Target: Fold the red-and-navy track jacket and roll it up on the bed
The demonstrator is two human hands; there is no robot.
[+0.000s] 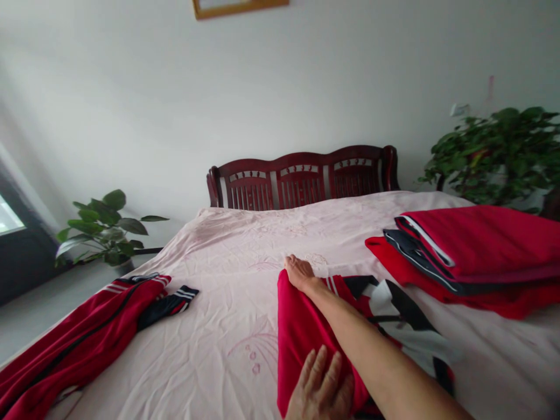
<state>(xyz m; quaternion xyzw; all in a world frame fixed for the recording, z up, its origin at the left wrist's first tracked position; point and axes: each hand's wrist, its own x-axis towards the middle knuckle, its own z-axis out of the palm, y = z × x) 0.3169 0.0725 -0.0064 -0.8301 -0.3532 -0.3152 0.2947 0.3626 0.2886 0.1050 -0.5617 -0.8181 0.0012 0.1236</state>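
Note:
A red garment with black and white panels (306, 332) lies on the pink bedsheet (227, 303) in front of me. My left hand (321, 388) lies flat on its near end, fingers stretched out. My right hand (298, 272) reaches across to the garment's far top corner, fingers curled down onto the cloth's edge; whether it pinches the cloth or only presses it I cannot tell.
A stack of folded red and dark clothes (476, 256) sits at the right of the bed. Another red jacket (83, 332) lies spread at the left edge. A dark wooden headboard (301, 178) stands behind; potted plants (107, 230) flank the bed.

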